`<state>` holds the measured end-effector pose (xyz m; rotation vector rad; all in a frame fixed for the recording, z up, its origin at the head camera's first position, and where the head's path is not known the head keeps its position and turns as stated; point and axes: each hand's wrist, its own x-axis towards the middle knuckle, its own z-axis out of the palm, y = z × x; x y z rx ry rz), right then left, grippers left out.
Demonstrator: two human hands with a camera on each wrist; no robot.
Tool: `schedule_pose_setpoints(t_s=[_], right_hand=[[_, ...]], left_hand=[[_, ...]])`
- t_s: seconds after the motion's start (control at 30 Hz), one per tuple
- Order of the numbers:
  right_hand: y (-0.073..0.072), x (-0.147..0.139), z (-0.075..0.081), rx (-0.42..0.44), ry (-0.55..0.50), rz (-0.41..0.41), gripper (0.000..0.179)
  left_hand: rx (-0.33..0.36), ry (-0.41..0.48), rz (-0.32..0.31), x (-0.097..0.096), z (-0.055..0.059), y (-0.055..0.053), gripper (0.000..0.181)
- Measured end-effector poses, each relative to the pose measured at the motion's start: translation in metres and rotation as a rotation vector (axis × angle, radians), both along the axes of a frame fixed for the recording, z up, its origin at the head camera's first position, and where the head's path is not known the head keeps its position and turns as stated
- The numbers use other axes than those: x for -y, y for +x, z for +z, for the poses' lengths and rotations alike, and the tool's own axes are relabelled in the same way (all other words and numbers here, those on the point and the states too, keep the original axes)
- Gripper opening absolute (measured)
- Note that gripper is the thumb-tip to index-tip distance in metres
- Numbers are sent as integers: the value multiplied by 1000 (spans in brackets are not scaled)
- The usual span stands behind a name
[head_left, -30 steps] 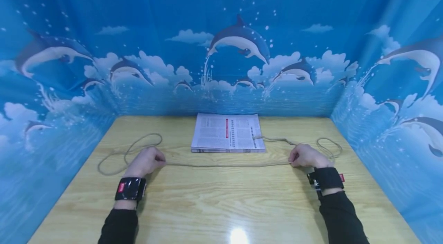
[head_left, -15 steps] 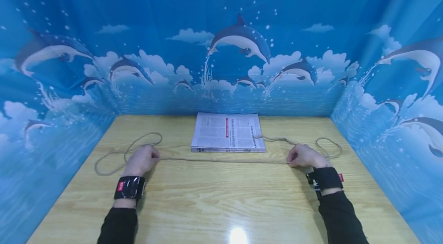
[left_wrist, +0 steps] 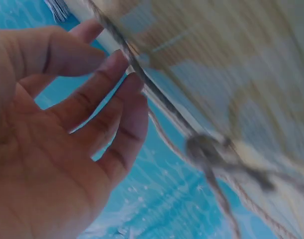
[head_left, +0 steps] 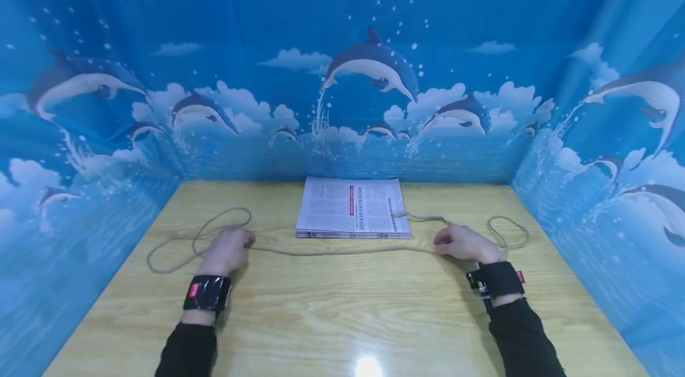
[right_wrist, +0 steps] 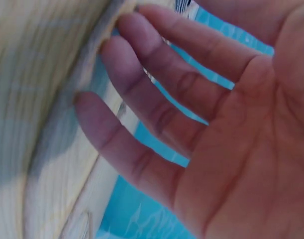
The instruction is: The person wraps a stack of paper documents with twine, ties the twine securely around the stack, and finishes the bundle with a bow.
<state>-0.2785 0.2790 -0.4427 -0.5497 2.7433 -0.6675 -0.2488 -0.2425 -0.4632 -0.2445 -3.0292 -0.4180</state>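
Observation:
A thin beige rope (head_left: 337,253) lies across the wooden table, slightly slack between the two hands. Near its left stretch, my left hand (head_left: 227,249) has loosely bent fingers whose fingertips (left_wrist: 123,59) touch or nearly touch the rope (left_wrist: 164,99); no firm pinch shows. At the other end of that stretch, my right hand (head_left: 464,242) is beside the rope. Its fingers (right_wrist: 129,55) are fairly straight and spread in the right wrist view, with the thumb tip out of frame. Loose loops of rope lie beyond both hands.
A stack of newspapers (head_left: 348,204) sits at the back middle of the wooden table (head_left: 342,317), one rope end resting on its right side. A blue dolphin-print curtain (head_left: 342,68) encloses the back and both sides.
The rope between the hands has gone from nearly straight to slightly sagging. My right hand has shifted left, and my left hand has moved a little right over the last half second.

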Motion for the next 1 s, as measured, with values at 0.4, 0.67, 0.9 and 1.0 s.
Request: schedule_pose_setpoints(t_s=[0.4,0.67,0.9,1.0], right_hand=[[-19,40,-12,-36,30,99,42],[-37,41,-14,204,-23,-58,68],[-49,31,-19,348,-117,-263,83],[-47,30,-19,348,-116,-237,79]], left_hand=[[-6,-44,-35,-30,1,-7,16],[-30,-134,10,-44,3,-16,15],[-31,-128,20,-47,7,-15,11],[-27,-126,25,-49,7,-15,12]])
